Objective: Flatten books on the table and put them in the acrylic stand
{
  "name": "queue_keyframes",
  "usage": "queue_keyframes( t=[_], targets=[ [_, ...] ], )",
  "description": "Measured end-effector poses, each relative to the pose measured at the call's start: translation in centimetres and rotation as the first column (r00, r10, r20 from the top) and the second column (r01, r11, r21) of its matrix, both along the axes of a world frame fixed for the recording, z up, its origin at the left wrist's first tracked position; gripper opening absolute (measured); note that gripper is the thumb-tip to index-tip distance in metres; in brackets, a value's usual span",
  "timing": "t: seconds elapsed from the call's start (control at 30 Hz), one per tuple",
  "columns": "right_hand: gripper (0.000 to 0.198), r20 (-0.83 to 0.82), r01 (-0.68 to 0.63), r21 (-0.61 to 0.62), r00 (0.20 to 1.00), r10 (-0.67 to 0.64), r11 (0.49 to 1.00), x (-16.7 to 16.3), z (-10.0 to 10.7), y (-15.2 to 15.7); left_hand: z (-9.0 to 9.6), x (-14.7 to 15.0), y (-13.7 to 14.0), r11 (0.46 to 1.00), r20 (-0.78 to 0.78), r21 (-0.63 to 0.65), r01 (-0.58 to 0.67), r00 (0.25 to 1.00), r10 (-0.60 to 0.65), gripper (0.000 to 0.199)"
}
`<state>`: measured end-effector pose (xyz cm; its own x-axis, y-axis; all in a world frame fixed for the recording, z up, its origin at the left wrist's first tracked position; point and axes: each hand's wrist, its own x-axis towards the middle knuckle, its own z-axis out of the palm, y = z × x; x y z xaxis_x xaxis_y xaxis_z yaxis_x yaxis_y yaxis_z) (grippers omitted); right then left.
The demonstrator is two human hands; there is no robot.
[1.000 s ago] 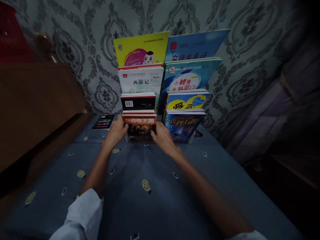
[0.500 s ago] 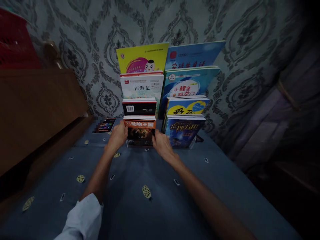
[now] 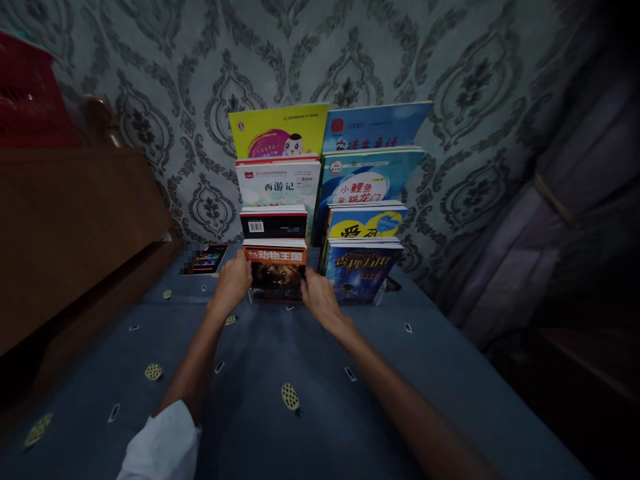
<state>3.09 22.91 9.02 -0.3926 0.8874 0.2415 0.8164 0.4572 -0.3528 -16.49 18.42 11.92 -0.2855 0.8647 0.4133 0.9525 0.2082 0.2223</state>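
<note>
Two side-by-side columns of upright books stand in tiers. At the front of the left column is an animal book (image 3: 276, 275) with an orange title band and a big cat on its cover. My left hand (image 3: 234, 277) is closed at its left edge, and my right hand (image 3: 320, 297) is closed at its right edge; the fingertips behind the edges are partly hidden. Behind it rise a black book (image 3: 274, 225), a white book (image 3: 277, 187) and a yellow book (image 3: 277, 130). The dark blue book (image 3: 361, 275) fronts the right column, just beside my right hand.
A dark booklet (image 3: 205, 259) lies flat at the back left of the blue patterned cloth (image 3: 250, 413). A wooden cabinet (image 3: 75, 227) with a red container (image 3: 33, 93) on it stands left. Patterned wallpaper (image 3: 280, 60) backs the books; a tied curtain (image 3: 540, 220) hangs right.
The whole view has shifted slightly, so the books and hands appear a little lower and further left. Both hands keep their places at the animal book's sides.
</note>
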Motion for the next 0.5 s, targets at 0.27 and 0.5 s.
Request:
queue_keyframes(
  t=[0.27, 0.5],
  targets=[
    [0.025, -0.080, -0.053, 0.058, 0.995, 0.057, 0.997, 0.4, -0.6, 0.9, 0.0, -0.2, 0.0, 0.999, 0.018, -0.003, 0.042, 0.999, -0.042, 0.018],
    [0.027, -0.110, -0.082, 0.084, 0.990, 0.091, 0.993, 0.6, -1.1, 1.2, -0.6, -1.0, 0.7, 0.994, 0.023, 0.053, 0.095, 0.995, -0.096, 0.014]
  ],
)
